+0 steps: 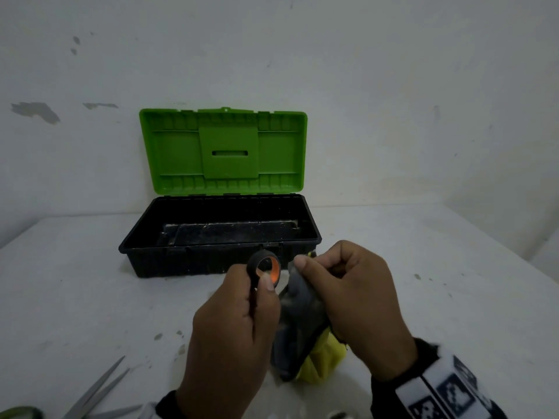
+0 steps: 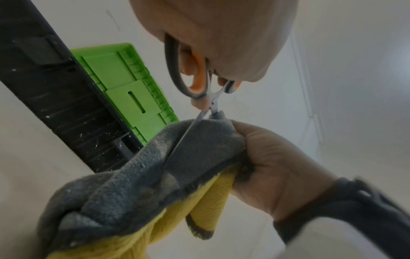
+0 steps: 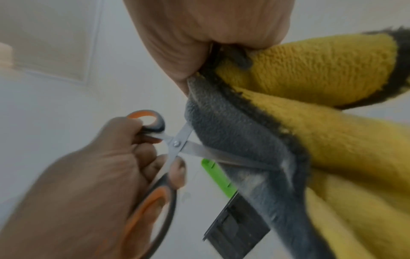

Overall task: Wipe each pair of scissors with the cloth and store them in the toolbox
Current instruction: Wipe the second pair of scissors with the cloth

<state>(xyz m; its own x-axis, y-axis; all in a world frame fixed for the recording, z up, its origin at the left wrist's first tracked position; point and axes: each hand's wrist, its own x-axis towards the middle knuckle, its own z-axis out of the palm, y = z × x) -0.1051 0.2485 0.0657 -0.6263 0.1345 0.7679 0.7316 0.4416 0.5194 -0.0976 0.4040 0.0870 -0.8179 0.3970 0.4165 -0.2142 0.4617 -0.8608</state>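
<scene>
My left hand (image 1: 257,291) grips the black-and-orange handles of a pair of scissors (image 1: 263,267) in front of the toolbox. Their blades (image 3: 213,154) stand apart, and one runs into a fold of the grey-and-yellow cloth (image 1: 299,328). My right hand (image 1: 341,285) holds that cloth bunched round the blade, its thumb pressing on top. The left wrist view shows the scissors (image 2: 177,75) above the cloth (image 2: 133,189). The blade tips are hidden in the cloth. The toolbox (image 1: 169,263) stands open behind my hands, its green lid (image 1: 223,149) upright against the wall.
A second pair of scissors (image 1: 96,391) lies with open steel blades at the table's near left corner, beside something green (image 1: 18,412) at the frame edge. The white table ends at the wall just behind the toolbox.
</scene>
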